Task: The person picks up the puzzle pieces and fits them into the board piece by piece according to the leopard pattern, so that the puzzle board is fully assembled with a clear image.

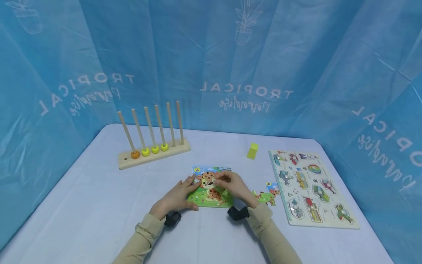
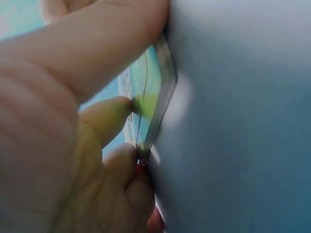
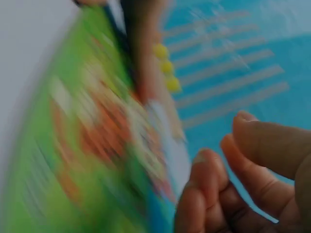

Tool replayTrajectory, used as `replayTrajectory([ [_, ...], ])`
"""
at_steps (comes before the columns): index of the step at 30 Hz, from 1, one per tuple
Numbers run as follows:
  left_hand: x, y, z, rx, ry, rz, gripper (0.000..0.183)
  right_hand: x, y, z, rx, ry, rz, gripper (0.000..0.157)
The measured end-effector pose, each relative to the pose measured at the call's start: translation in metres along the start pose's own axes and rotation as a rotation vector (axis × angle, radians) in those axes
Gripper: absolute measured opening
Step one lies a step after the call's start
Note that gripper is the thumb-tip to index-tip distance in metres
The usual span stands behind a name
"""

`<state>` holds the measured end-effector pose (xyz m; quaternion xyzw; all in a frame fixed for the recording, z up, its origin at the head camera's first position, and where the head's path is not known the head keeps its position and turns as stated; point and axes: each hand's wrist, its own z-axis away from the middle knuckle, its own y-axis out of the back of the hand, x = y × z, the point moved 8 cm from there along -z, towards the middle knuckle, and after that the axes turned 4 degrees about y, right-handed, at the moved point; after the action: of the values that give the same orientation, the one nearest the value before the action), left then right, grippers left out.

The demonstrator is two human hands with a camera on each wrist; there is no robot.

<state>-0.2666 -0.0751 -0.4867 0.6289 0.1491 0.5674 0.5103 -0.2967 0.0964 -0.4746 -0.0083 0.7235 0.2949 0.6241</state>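
Note:
A jigsaw puzzle (image 1: 211, 201) with a spotted leopard cub on green grass lies flat on the table. My left hand (image 1: 176, 196) rests at its left side, fingers spread and fingertips on the puzzle; in the left wrist view the fingertips touch its face near the thick edge (image 2: 167, 73). Over the upper right of the picture is my right hand (image 1: 232, 183), its fingers loosely bent. The right wrist view shows the thumb (image 3: 272, 145) apart from the bent fingers, with nothing visible between them. Motion blurs the puzzle there.
Several loose puzzle pieces (image 1: 263, 198) lie right of the puzzle. Farther right is a white board (image 1: 296, 190) with vehicle shapes. A yellow-green block (image 1: 252, 151) stands behind. At the back left is a wooden peg stand (image 1: 155, 157) with orange and yellow beads. Blue curtains surround the table.

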Motion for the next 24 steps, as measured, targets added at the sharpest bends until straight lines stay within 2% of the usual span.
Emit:
replayTrajectory([
  [3, 0.000, -0.002, -0.001, 0.000, -0.004, -0.005, 0.091, 0.004, 0.035, 0.016, 0.065, -0.009, 0.059, 0.027],
  [6, 0.001, -0.001, -0.001, -0.001, 0.001, -0.010, 0.093, 0.016, 0.069, 0.037, 0.116, -0.056, 0.207, 0.025],
  [10, 0.002, -0.001, -0.001, -0.004, 0.014, -0.016, 0.095, 0.032, 0.099, 0.069, 0.105, -0.143, 0.359, 0.033],
  [12, 0.001, -0.001, 0.000, -0.007, 0.025, -0.020, 0.095, 0.037, 0.105, 0.080, 0.087, -0.170, 0.391, 0.044],
  [15, 0.001, 0.000, 0.000, -0.005, 0.032, -0.019, 0.095, 0.039, 0.104, 0.087, 0.051, -0.163, 0.437, 0.054],
  [18, 0.001, -0.001, 0.000, -0.007, 0.024, -0.008, 0.096, 0.039, 0.097, 0.085, 0.023, -0.163, 0.468, 0.052],
  [20, 0.001, -0.001, 0.001, -0.011, 0.012, -0.003, 0.096, 0.041, 0.094, 0.081, 0.020, -0.191, 0.490, 0.046],
  [24, -0.001, -0.001, 0.001, 0.003, 0.008, -0.004, 0.096, 0.041, 0.090, 0.061, 0.043, -0.255, 0.515, 0.038],
])
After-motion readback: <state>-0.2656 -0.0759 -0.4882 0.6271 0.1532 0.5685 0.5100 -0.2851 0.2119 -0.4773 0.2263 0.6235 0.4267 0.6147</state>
